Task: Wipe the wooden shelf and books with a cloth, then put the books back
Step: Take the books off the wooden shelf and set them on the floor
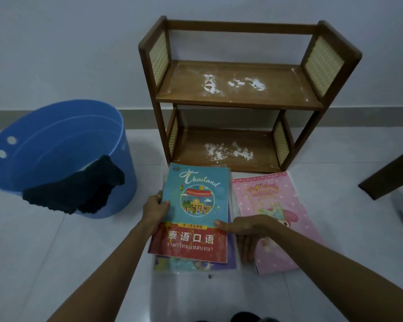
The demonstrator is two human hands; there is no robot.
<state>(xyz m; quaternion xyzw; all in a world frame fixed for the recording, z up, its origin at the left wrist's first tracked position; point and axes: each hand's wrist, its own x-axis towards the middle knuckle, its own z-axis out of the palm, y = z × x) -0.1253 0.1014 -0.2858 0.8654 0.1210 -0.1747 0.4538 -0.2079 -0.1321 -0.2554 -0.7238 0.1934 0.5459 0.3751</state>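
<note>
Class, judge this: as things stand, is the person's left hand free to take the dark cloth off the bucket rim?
Probably not yet: the left hand grips the Thailand book. The dark cloth hangs uncovered nearby on the blue bucket.

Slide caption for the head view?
Both hands hold a Thailand book before the powder-dusted wooden shelf.

wall point(68, 43): plain, pale | floor point(56, 263): glossy white tiles | baseboard point(44, 118): grey | light: dim
</note>
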